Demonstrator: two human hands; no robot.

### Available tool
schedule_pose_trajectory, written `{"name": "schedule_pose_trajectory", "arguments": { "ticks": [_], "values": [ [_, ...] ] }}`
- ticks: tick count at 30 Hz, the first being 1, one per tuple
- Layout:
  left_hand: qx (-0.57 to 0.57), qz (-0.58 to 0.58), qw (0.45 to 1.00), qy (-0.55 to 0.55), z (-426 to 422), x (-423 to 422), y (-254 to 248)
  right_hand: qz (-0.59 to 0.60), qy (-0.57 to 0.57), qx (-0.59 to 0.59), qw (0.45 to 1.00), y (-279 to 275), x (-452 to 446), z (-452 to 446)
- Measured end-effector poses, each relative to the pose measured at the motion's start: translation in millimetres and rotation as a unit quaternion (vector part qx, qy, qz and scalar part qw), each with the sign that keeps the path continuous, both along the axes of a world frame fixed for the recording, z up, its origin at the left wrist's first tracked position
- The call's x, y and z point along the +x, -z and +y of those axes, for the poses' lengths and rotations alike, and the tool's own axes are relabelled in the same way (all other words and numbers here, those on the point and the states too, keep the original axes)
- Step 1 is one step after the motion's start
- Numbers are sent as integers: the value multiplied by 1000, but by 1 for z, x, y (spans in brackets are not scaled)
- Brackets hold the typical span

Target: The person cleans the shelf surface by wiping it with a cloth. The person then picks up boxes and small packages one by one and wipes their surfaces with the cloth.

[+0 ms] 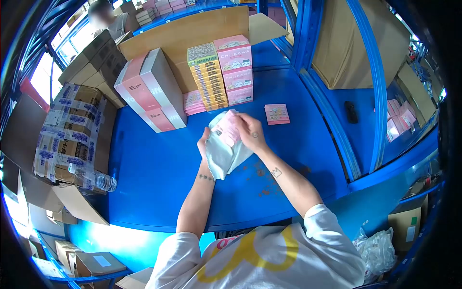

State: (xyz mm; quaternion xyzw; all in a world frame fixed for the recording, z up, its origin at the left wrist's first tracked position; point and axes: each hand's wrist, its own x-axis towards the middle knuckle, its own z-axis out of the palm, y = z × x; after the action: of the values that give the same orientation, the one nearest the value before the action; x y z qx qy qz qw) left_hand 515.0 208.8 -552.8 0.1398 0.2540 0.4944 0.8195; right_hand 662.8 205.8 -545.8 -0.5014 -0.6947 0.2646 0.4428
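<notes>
Over the middle of the blue table, my left hand (pixel 203 143) is closed on the side of a white plastic mailing bag (pixel 219 161). My right hand (pixel 251 134) grips a pink packet (pixel 227 130) that sits at the bag's mouth, its lower part overlapped by the white plastic. Whether the packet is a box or a pouch I cannot tell. To the right of my hands lies a small pink stack of flat packs (pixel 277 114). Behind the bag stand a yellow stack of small boxes (pixel 208 77) and pink Chiikawa boxes (pixel 235 70).
A tall pink-and-white carton (pixel 156 91) stands left of the stacks. Further left are a taped carton (pixel 67 135) and a plastic bottle (pixel 103 182) on its side. Blue shelf posts (pixel 375 86) bound the right, with a black object (pixel 351 112) beyond. Another person (pixel 115 24) is at upper left.
</notes>
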Motion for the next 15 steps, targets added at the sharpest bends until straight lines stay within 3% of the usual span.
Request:
{"name": "schedule_pose_trajectory", "arguments": {
  "ticks": [3, 6, 8, 14, 15],
  "values": [
    [5, 25, 1000, 12, -2, 7, 0, -95, 151, 266, 947, 17, -3, 11],
    [34, -55, 997, 33, 9, -1, 14, -121, 86, 251, 956, 15, -27, -6],
    [62, -137, 987, 49, 15, -8, 29, -231, 95, 230, 940, 29, -45, -13],
    [124, -172, 976, 52, 19, -18, 44, -200, -5, 236, 951, 21, -40, -17],
    [117, -163, 979, 39, 19, -16, 43, -131, -68, 158, 976, 16, -36, -18]
  ]
}}
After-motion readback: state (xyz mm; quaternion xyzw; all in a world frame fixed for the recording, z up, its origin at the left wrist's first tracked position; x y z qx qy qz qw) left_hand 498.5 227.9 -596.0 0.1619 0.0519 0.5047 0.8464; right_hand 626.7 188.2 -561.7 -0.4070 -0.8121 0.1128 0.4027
